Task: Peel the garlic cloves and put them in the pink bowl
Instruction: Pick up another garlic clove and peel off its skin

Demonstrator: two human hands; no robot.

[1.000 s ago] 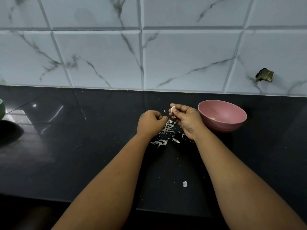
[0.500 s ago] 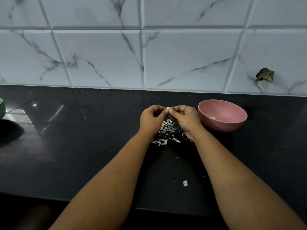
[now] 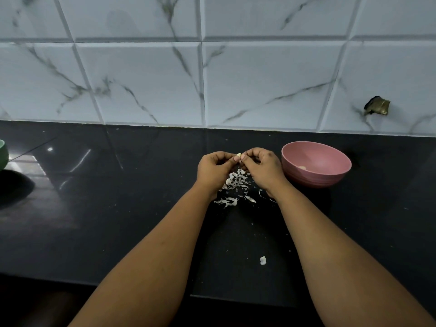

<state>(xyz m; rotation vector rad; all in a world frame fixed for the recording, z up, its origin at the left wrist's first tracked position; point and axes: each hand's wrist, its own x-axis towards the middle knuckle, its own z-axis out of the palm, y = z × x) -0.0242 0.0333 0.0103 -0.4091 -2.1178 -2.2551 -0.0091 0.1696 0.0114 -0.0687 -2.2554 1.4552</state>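
- Both hands meet over the black bench (image 3: 118, 220), fingertips together just left of the pink bowl (image 3: 316, 178).
- The left hand (image 3: 213, 169) has its fingers curled in, thumb and fingertips pinching a pale clove (image 3: 238, 155) from the left.
- The right hand (image 3: 262, 168) pinches the same clove from the right, thumb tip pressed against it, fingers bent.
- The clove shows only as a small pale tip between the two thumbs, held above the bench.
- Below the hands lies a heap of peels (image 3: 237, 182), spreading toward the wrists.
- One lone scrap (image 3: 262, 260) lies nearer the bench's front edge, between the forearms.
- The bowl stands upright on the bench just beside the right hand; a pale piece (image 3: 302, 168) rests inside near its bottom.
- A green bowl (image 3: 3, 154) is cut off at the far left edge.
- A tiled wall (image 3: 259, 86) rises behind the bench, with a dark fitting (image 3: 377, 105) on it at the right.
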